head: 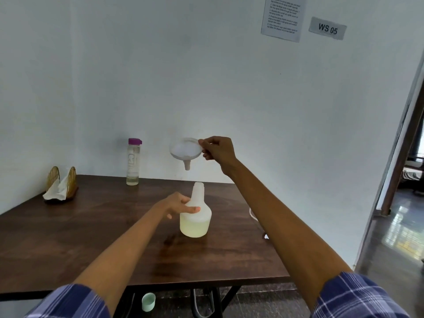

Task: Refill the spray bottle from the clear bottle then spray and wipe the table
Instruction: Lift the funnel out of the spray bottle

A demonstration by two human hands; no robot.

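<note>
- Two bottles on the table (91,237): the spray bottle (195,216), uncapped, stands near the middle with pale yellow liquid in its lower part; the clear bottle (133,162), with a purple cap, stands upright at the back edge by the wall, only a little liquid at its bottom.
- One funnel (186,150), white and translucent, held in the air above the spray bottle's open neck, spout down and clear of it.
- Two bare hands: the right hand (218,150) pinches the funnel's rim between thumb and fingertips; the left hand (177,204) is wrapped round the spray bottle's shoulder, thumb across the front, steadying it.
- One napkin holder (61,183) at the back left corner, with white tissue spilling out.
- One small pale green cup (148,301) on the floor under the table (it may be a cap; hard to tell).
- Two papers on the wall: a printed sheet (284,18), cut off at the top and too small to read, and a sign (327,28) reading "WS 05".
- Something white near the table's right edge is mostly hidden behind the right forearm.
- The tabletop is dark wood with a faint sheen in front of the spray bottle; walls are plain white, and a doorway (403,180) on the right opens onto a glossy floor.
</note>
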